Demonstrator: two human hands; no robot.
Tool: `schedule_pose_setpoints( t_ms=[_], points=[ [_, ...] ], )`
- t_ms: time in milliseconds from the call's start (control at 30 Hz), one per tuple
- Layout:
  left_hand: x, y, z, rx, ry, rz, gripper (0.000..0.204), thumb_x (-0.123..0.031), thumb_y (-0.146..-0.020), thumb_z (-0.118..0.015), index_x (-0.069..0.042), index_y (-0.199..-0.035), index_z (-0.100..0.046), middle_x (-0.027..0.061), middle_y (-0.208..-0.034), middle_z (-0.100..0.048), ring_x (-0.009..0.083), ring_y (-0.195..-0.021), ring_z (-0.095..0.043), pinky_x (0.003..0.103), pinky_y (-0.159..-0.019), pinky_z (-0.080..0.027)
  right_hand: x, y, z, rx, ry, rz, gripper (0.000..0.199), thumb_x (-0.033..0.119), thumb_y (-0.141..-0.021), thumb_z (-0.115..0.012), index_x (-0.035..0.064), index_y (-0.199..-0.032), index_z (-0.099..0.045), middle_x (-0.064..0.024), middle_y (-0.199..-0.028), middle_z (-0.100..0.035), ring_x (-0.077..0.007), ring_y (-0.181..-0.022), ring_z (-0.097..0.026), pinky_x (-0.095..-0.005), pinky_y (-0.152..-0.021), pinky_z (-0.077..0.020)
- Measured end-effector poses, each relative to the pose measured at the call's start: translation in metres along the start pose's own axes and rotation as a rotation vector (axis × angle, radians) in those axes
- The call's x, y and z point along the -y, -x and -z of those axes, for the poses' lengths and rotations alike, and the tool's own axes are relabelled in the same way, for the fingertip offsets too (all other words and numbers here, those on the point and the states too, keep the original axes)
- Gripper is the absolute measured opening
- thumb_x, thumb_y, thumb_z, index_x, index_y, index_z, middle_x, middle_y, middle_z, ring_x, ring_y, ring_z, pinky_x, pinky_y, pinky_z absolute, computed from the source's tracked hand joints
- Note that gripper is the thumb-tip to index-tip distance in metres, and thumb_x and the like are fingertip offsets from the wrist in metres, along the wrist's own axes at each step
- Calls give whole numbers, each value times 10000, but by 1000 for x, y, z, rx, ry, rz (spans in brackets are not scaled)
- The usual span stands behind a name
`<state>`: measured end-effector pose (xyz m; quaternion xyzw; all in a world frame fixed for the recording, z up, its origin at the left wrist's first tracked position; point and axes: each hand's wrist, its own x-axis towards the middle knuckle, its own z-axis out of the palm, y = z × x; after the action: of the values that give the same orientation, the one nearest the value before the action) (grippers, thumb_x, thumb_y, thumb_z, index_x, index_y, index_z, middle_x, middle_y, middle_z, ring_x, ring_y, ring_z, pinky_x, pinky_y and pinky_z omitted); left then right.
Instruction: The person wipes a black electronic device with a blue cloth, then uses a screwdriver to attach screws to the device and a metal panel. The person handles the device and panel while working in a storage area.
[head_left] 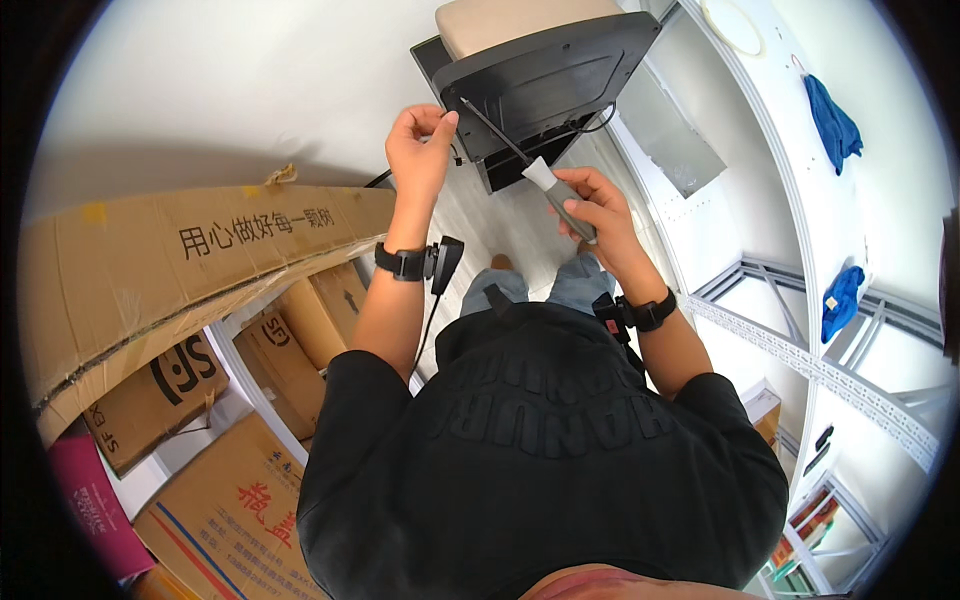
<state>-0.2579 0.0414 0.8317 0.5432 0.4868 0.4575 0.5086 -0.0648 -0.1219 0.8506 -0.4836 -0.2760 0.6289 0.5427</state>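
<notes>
My right hand [597, 208] is wrapped round the grey handle of a screwdriver [548, 180] with a white collar. Its long thin shaft slants up and left, and the tip lies by the left corner of a black panel [560, 75]. Whether the tip sits in a screw is too small to tell. Beside that corner my left hand [422, 148] is closed in a pinch, and anything between its fingertips is hidden. The panel has several small round holes or screws and belongs to a black piece with a beige upper part [520, 22].
Cardboard boxes [225, 500] fill a shelf on my left, with a long carton [150, 255] above them. On my right stands a white metal rack [800, 370] with blue cloths [832, 120] hanging from it. A black cable [598, 122] loops beside the panel.
</notes>
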Motion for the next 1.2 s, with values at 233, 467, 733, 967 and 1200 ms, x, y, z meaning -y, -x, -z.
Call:
schedule_pose_setpoints(
  t_ms=[233,467,733,967,1200],
  points=[
    [-1,-32,-8,-17,-463,-521,489,10,-700,-748,-130,-1155,-636,67,-952,-557,144,-649,-553,272,-598,-472,-10,-8,-22,-73,87,60,351,101,-885,-554,57,-1233,-548,-72,-949,-619,-95,-691,-574,-213,-546,-410],
    [-8,-34,-11,2,-513,-500,424,24,-722,-739,-86,-1123,-653,78,-958,-596,123,-578,-572,269,-575,-475,-12,-8,-34,-127,110,42,327,106,-892,-573,64,-1216,-550,-18,-959,-606,-60,-696,-557,-201,-509,-405],
    [-8,-35,-14,-13,-497,-483,380,47,-701,-718,-74,-1053,-644,75,-915,-596,182,-583,-542,301,-561,-465,-11,-6,-47,-201,512,228,464,102,-764,-687,82,-1204,-539,-78,-1064,-510,-173,-920,-534,-295,-762,-466],
    [-4,-39,-14,-21,-495,-500,386,53,-691,-705,-73,-1051,-641,83,-902,-592,196,-590,-555,311,-560,-464,-10,-6,-56,-291,588,300,546,47,-705,-708,39,-1194,-467,-108,-1039,-481,-197,-922,-521,-321,-820,-460],
    [-6,-37,-14,-31,-529,-510,357,28,-704,-704,-66,-1042,-637,84,-914,-597,207,-616,-571,321,-576,-471,2,-2,-67,-291,185,103,488,82,-797,-697,23,-1215,-454,-93,-952,-553,-156,-772,-628,-279,-562,-517]
  ],
)
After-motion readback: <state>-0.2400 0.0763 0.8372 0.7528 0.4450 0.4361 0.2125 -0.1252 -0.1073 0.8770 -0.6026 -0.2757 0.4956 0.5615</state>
